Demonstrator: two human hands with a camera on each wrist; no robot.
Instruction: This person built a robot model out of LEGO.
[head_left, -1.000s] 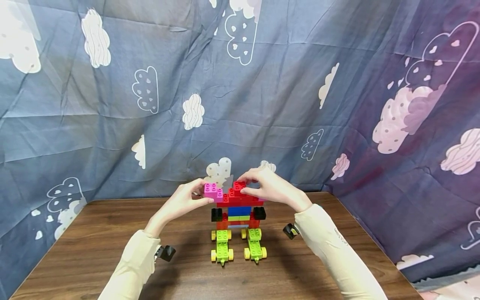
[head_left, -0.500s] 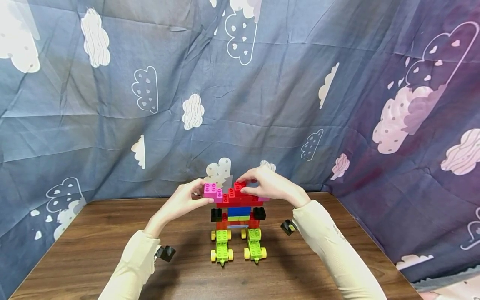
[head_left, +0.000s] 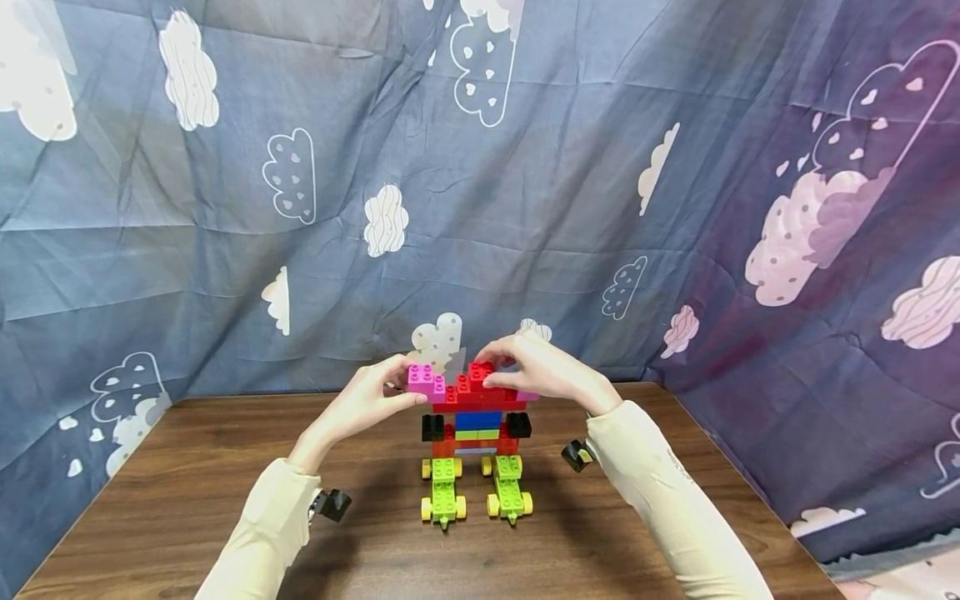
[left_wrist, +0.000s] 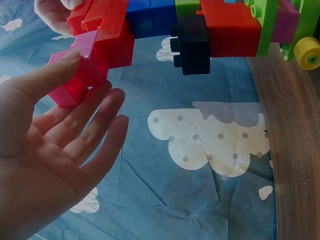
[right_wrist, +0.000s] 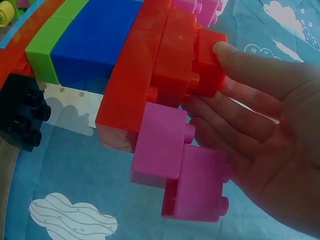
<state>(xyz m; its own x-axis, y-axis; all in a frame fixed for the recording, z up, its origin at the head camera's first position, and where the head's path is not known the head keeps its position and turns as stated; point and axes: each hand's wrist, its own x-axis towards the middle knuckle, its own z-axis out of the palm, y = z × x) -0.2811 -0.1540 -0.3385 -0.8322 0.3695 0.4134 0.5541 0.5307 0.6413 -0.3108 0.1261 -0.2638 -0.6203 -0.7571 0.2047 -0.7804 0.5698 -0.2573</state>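
Note:
A figure of big toy bricks stands upright on the table. My left hand [head_left: 366,398] pinches the outermost pink brick [head_left: 420,379] at the figure's upper left, thumb on the near face and fingers behind. On the top, my right hand [head_left: 543,367] holds a red brick [right_wrist: 207,62] between thumb and fingers. Below these run a long red row [head_left: 480,407], a blue block [head_left: 478,421], lime bricks and black side bricks [left_wrist: 194,47]. Two lime wheeled bases [head_left: 444,500] with yellow wheels carry the figure. In the right wrist view, pink bricks [right_wrist: 160,142] step out from the red row's end.
The brown wooden table [head_left: 375,542] spreads around the figure. A blue-grey cloth [head_left: 337,208] with cloud prints hangs behind and along the right side. Black wrist devices [head_left: 332,504] sit at both cuffs.
My right wrist has shifted slightly to the left. Both hands keep their holds on the pink and red bricks, and the figure stands as before.

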